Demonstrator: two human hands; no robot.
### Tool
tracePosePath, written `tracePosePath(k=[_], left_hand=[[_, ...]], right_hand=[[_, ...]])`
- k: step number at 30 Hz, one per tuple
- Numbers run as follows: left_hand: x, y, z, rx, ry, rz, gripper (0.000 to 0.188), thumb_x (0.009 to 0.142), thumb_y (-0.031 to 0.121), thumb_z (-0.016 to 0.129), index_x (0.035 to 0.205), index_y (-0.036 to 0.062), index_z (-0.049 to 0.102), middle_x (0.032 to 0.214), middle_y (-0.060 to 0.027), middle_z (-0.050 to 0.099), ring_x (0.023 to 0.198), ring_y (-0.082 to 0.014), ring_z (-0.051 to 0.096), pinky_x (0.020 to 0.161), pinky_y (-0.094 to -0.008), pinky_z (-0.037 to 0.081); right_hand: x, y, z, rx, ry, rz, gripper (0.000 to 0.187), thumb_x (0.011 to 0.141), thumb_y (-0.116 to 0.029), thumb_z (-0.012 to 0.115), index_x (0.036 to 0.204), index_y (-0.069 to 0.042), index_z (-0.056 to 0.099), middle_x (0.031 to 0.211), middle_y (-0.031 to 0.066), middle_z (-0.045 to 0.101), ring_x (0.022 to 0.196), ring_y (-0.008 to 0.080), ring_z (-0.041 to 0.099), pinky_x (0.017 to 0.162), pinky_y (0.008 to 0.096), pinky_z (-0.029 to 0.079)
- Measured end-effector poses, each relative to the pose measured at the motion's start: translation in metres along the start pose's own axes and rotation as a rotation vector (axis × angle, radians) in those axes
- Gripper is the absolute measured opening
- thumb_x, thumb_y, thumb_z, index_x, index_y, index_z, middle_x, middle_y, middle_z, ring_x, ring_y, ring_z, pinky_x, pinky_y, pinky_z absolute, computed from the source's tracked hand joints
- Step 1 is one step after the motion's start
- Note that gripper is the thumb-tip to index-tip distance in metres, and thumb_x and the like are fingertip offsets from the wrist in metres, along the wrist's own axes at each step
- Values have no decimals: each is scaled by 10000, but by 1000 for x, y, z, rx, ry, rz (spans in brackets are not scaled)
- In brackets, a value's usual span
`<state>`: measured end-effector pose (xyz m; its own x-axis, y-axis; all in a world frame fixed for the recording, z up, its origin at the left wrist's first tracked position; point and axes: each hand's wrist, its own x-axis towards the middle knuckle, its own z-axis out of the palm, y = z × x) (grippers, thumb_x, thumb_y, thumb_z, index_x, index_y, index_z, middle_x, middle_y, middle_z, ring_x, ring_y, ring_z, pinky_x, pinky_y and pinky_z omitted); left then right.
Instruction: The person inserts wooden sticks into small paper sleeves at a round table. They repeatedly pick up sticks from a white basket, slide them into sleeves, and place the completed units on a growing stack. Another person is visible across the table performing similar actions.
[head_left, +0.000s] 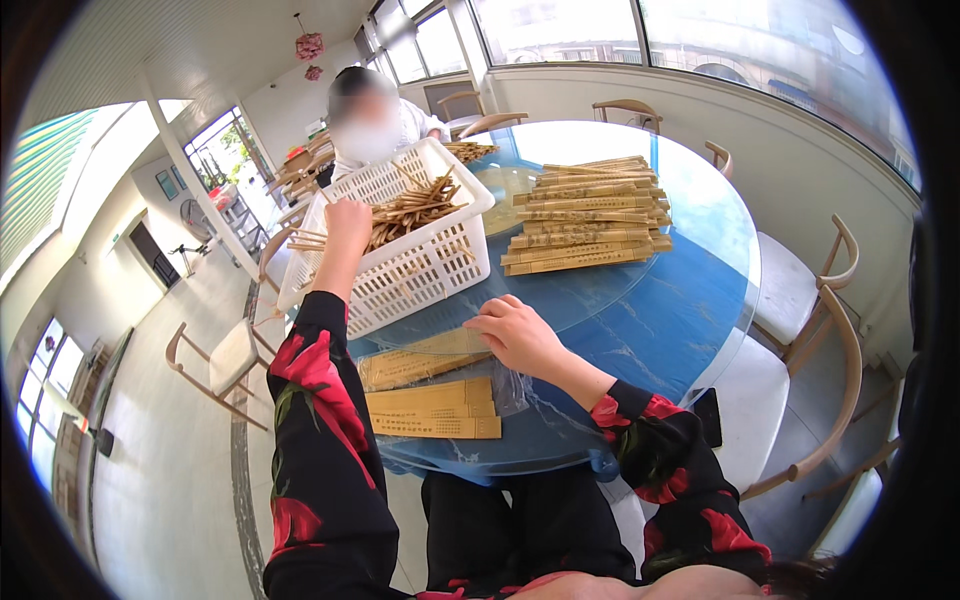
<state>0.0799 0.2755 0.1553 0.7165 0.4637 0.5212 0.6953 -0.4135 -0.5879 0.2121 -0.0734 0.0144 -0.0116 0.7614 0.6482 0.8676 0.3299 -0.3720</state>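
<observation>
Nearby, yellow paper sleeves [435, 408] lie on the blue table [690, 310]. Beyond, the right hand [520, 338] pinches clear plastic [513, 390], probably best held lightly. Farther, the left hand [348, 222] curls over the white basket [405, 290], its hold impossible to tell; inside, brown sticks' [415, 212] long axes mostly slant away rightward.

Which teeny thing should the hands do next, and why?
Maybe lift a few brown sticks from the white basket with the left hand. That hand is already at the basket's sticks, though its grip is hard to make out. The right hand is down near the clear plastic and tan strips, so the left seems better placed.
</observation>
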Motion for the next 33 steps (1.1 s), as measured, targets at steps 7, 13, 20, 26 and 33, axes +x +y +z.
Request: tracePosePath(k=[7,13,20,26,33], left_hand=[[-24,-4,-25,-86,6,18,113,806,123,657,801,109,769,851,-107,757,879,-284,731,717,-437,574],[-42,-9,-33,-396,72,-282,158,864,167,617,812,112,756,826,-150,730,869,-355,705,736,-484,545],[-64,-44,-24,-455,-205,-219,203,894,265,651,918,88,748,955,-140,753,963,-355,710,841,-446,557],[-77,-32,-41,-253,-655,-229,253,879,260,695,1052,103,793,1115,-144,766,1062,-320,732,914,-414,572],[-72,-67,-9,-148,-263,-416,218,900,146,612,986,116,810,1023,-145,777,994,-325,747,820,-439,584]], right_hand=[[0,5,3,5,51,-3,237,899,-104,657,1117,-120,749,1052,71,657,1067,299,594,905,424,519],[1,8,1,-31,60,5,228,891,-102,663,1105,-117,742,1031,72,658,1052,302,599,889,418,530],[2,0,7,-20,62,-25,227,889,-102,667,1103,-120,740,1019,68,657,1047,300,602,891,418,530],[1,1,9,-20,59,-15,208,891,-108,665,1082,-116,747,1016,66,657,1043,298,602,896,422,527],[4,-3,9,8,44,-31,212,895,-118,651,1079,-117,757,1009,71,660,1037,307,601,885,424,524]])
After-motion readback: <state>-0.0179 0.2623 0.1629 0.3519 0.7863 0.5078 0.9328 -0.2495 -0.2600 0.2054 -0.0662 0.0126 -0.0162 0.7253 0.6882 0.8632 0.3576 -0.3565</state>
